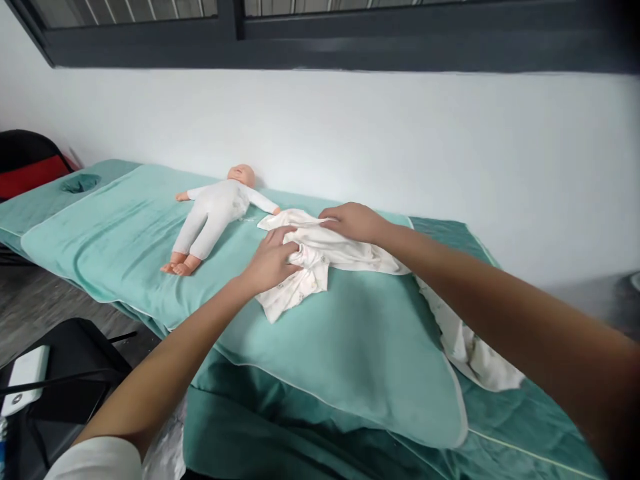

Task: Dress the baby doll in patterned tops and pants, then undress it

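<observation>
Cloth (357, 255), white and creased, lies on the green bed (380, 347) beside the doll (220, 203), and the left hand (273, 261) and the right hand (353, 222) hold it in a narrow grip.

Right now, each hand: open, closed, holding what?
Left hand: touching the white cloth; its grip cannot be told.
Right hand: closed, pinching the white cloth.

Soft, diffuse light; dark upper-right corner
</observation>
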A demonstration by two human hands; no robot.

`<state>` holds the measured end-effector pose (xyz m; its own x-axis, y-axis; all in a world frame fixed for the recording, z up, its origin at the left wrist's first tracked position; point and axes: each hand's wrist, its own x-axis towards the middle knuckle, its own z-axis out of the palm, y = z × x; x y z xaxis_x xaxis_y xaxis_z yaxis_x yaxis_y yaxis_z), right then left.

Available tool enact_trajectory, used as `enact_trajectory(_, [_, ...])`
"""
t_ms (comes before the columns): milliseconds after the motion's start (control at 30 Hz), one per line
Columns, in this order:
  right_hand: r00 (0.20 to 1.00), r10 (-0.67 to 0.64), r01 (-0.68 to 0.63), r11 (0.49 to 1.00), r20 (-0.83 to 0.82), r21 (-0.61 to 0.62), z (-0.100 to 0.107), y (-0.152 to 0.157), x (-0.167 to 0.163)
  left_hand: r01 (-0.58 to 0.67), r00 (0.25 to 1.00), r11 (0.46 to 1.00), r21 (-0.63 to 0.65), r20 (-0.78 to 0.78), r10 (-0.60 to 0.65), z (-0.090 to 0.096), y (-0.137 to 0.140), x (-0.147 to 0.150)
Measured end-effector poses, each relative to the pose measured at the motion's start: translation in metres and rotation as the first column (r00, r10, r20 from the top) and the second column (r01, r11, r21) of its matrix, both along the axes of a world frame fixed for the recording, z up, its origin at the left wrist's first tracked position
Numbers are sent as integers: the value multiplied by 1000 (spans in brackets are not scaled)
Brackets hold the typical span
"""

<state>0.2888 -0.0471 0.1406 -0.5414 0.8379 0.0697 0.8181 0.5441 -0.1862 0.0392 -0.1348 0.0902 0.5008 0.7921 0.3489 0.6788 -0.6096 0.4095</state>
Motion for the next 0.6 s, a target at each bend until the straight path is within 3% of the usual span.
enact_trajectory(100, [976, 152, -159, 987, -155, -35, 26, -47, -2, 108, 993, 982, 155, -64, -99, 20, -2, 24])
enact_trajectory(167, [965, 186, -197, 980, -187, -41, 43, -75, 2, 150, 980, 961, 233, -162, -114, 30, -4, 35])
enact_trajectory(233, [979, 123, -133, 990, -164, -54, 57, -97, 13, 142, 968, 945, 296, -242, -69, 37, -8, 41])
enact_trajectory(333, [995, -79, 70, 989, -64, -131, 69, -118, 39, 37, 965, 936, 351, -257, 58, 47, -17, 44])
enact_trajectory(467, [971, -239, 228, 939, -13, -256, 56, -130, 65, -220, 959, 911, 349, -94, 268, 59, -30, 52])
enact_trajectory(600, [908, -313, 204, 911, -279, -359, 9, -136, 51, -374, 926, 896, 240, 150, 347, 63, -41, 67])
